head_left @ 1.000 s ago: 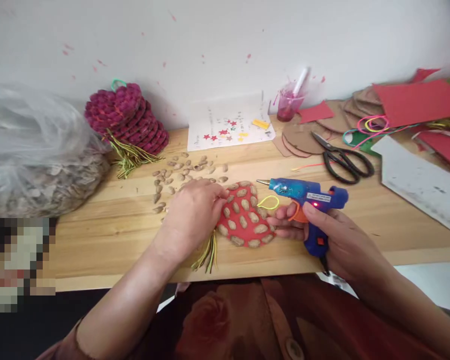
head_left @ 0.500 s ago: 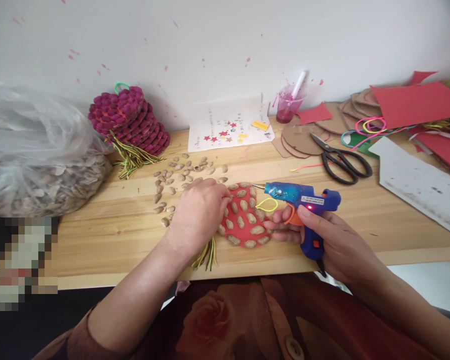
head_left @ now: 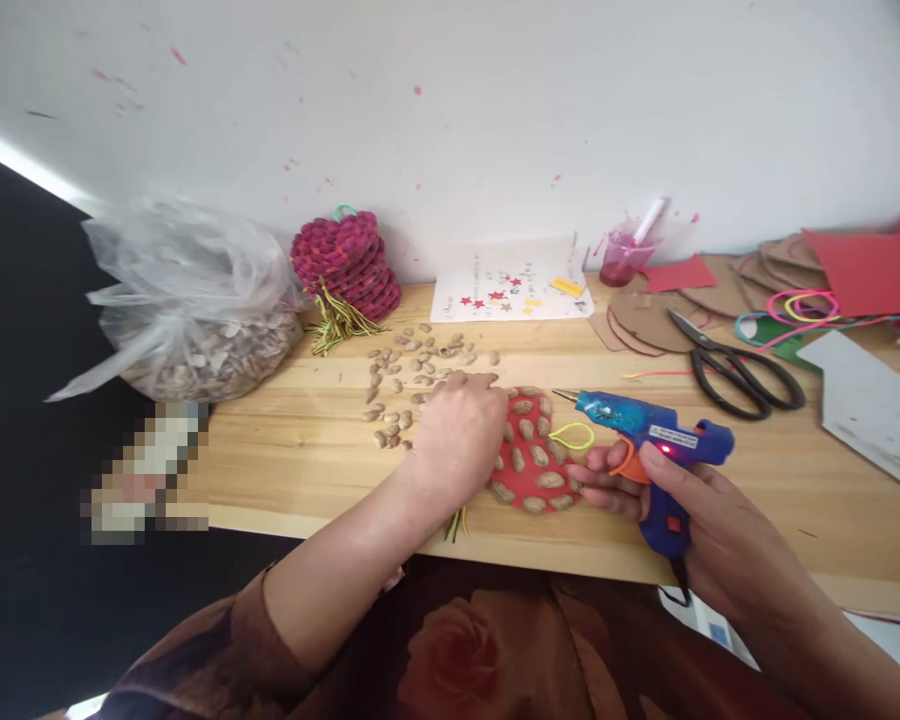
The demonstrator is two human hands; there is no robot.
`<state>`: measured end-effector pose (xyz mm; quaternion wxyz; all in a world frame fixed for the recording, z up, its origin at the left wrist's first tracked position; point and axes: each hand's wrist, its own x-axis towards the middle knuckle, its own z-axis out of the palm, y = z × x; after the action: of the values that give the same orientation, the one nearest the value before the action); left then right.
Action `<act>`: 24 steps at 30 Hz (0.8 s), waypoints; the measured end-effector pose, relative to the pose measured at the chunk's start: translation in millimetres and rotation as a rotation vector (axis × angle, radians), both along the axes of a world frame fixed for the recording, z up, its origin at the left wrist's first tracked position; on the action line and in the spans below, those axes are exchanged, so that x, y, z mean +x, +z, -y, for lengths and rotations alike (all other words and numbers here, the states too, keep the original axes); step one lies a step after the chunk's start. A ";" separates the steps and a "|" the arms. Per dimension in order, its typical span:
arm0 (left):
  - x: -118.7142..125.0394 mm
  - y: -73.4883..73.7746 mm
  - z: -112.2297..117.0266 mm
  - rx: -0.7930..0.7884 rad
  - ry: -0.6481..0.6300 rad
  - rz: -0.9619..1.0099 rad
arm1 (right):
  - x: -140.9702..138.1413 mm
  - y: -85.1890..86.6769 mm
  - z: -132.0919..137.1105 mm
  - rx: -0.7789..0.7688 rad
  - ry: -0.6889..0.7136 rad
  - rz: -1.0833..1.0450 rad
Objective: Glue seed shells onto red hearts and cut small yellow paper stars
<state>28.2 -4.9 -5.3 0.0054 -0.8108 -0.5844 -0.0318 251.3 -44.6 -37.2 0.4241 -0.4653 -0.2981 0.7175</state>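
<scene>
A red disc (head_left: 525, 482) lies on the wooden table, with peanuts (head_left: 550, 480) stuck on its face and round its rim. My left hand (head_left: 461, 430) covers the disc's left edge. Its fingers are curled and pressed together, and what they hold, if anything, is hidden. In my right hand (head_left: 679, 495) is a blue glue gun (head_left: 622, 415), its red light lit and its nozzle by the disc's upper right edge. A yellow cord loop (head_left: 574, 436) sticks out at the disc's right. Below my left wrist shows part of a yellow-green tassel (head_left: 456, 525).
Loose peanuts (head_left: 396, 385) are scattered left of the disc. Farther back stand a plastic bag of shells (head_left: 232, 350) and stacked purple discs (head_left: 349, 255). Rightward lie black scissors (head_left: 735, 380), cardboard circles (head_left: 652, 315), red paper (head_left: 862, 270) and a cup (head_left: 622, 258) holding a white pen.
The camera has swung left, so the whole scene sits farther right. Both hands stay near the disc, the right one still gripping the glue gun. Less of the tassel shows.
</scene>
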 end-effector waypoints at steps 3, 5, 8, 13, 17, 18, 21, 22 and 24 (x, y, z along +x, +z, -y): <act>-2.3 -3.9 0.1 0.032 0.001 0.032 | -0.2 -2.1 0.8 0.009 0.002 0.003; -6.8 -4.6 1.3 0.037 0.026 0.123 | 0.4 -3.5 2.5 0.006 -0.003 0.006; -16.6 -0.6 6.4 0.018 0.078 0.392 | 1.6 -3.7 6.6 0.007 -0.033 0.025; -32.5 8.4 24.7 -0.325 0.145 1.110 | 2.4 4.3 17.3 0.082 0.041 0.058; -36.9 3.2 43.4 -0.649 0.201 1.620 | 0.1 15.5 29.3 0.187 0.123 0.086; -36.7 0.8 47.9 -0.705 0.236 1.702 | -1.0 18.8 32.7 0.213 0.146 0.102; -34.9 -4.9 59.9 -0.840 0.324 1.823 | -4.9 28.5 43.6 0.310 0.231 0.175; -34.3 -5.6 63.2 -0.865 0.333 1.836 | -6.1 31.4 47.3 0.343 0.246 0.210; -33.8 -5.1 68.5 -0.888 0.325 1.855 | -7.9 36.6 54.5 0.388 0.270 0.271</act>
<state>-5.7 -73.4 -10.4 -0.7407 -0.3085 -0.4206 -0.4234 243.3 -99.1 -0.6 0.3619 -0.4232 -0.5434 0.6282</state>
